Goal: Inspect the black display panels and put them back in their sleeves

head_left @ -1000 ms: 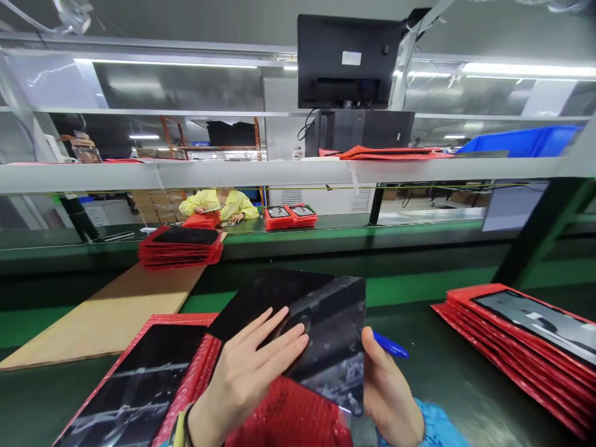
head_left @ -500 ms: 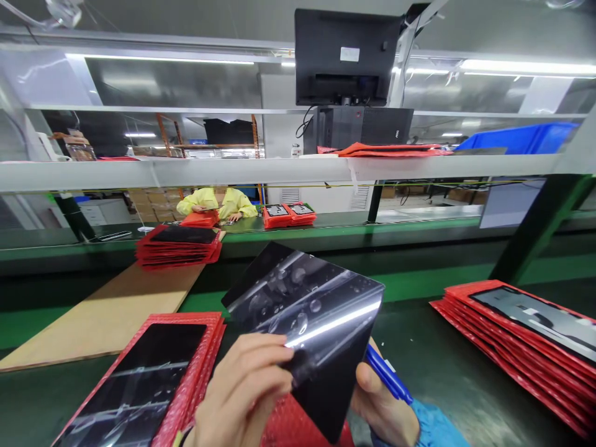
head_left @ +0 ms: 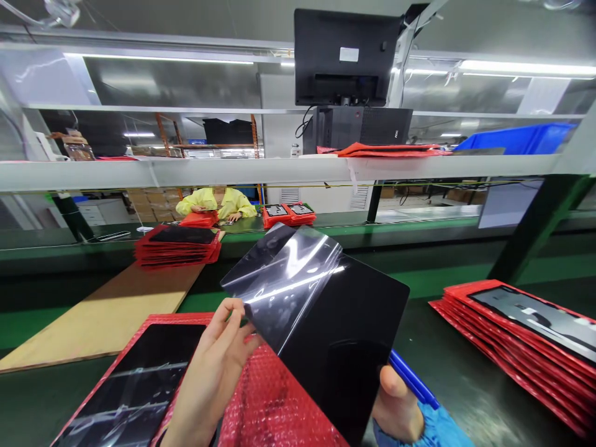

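My right hand (head_left: 395,403) grips the lower right edge of a glossy black panel (head_left: 344,347) that is raised and tilted over the bench; a blue pen (head_left: 412,382) is pinched in the same hand. My left hand (head_left: 209,372) pinches the corner of a clear protective film (head_left: 284,279), which is partly peeled off the panel's upper left part. Under the panel lies a red bubble-wrap bag (head_left: 274,410). Left of it is a stack of red bags with a black panel on top (head_left: 139,385).
A stack of red-bagged panels (head_left: 526,341) lies at the right. A brown board (head_left: 112,310) and another red stack (head_left: 179,245) sit to the left. Across the green conveyor (head_left: 419,230) a person in yellow (head_left: 216,202) works. A monitor (head_left: 347,56) stands on the overhead shelf.
The panel went from lying flat under my left palm to raised and tilted. My left hand has peeled the clear film away from its upper left part.
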`<state>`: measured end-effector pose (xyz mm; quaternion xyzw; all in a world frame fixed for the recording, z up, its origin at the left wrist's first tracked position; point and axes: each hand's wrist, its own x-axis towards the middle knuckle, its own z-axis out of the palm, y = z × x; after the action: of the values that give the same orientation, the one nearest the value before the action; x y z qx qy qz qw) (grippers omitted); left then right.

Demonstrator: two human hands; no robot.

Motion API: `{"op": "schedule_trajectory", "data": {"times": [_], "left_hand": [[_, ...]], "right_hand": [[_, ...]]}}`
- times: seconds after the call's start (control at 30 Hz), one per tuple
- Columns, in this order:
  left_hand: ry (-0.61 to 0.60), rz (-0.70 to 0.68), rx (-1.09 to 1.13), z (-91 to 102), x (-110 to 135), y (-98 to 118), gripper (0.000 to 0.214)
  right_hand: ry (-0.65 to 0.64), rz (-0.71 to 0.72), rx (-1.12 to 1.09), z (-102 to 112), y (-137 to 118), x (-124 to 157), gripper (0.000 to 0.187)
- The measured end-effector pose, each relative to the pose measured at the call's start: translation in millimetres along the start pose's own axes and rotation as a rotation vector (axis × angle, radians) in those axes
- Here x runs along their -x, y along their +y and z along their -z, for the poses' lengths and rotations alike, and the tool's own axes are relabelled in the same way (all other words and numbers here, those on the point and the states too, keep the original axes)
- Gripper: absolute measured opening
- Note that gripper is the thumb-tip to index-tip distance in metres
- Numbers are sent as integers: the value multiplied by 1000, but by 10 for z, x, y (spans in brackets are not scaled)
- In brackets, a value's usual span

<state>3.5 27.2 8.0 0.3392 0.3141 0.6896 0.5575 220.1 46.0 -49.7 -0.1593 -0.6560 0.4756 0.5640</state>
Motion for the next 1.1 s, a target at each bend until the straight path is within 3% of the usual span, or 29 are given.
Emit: {"op": "schedule_trajectory", "data": {"times": [0.13, 0.17, 0.23, 0.37, 0.53, 0.77, 0.97, 1.1], "left_hand": [[415, -138, 212, -44, -17, -22, 16], [469, -165, 241, -39, -22, -23, 17], [452, -195, 276, -14, -28, -14, 12], [441, -276, 287, 25, -13, 37, 4], [484, -333, 251, -15, 39, 95, 8], [477, -354, 227, -20, 32, 98, 5], [487, -330, 200, 54, 47, 159, 5], [525, -328, 122, 150, 14, 191, 8]], "right_hand": [[-30, -149, -292, -154, -70, -64, 36], [-23, -175, -327, -207, -105, -90, 33], [-39, -188, -361, -305, -179, -139, 37], [-183, -161, -315, -414, -288, -185, 68], [-320, -126, -308, -471, -292, -154, 72], [-98, -60, -238, -593, -226, -31, 58], [-133, -192, -307, -508, -287, -101, 56], [-61, -252, -363, -508, -327, -125, 48]]}}
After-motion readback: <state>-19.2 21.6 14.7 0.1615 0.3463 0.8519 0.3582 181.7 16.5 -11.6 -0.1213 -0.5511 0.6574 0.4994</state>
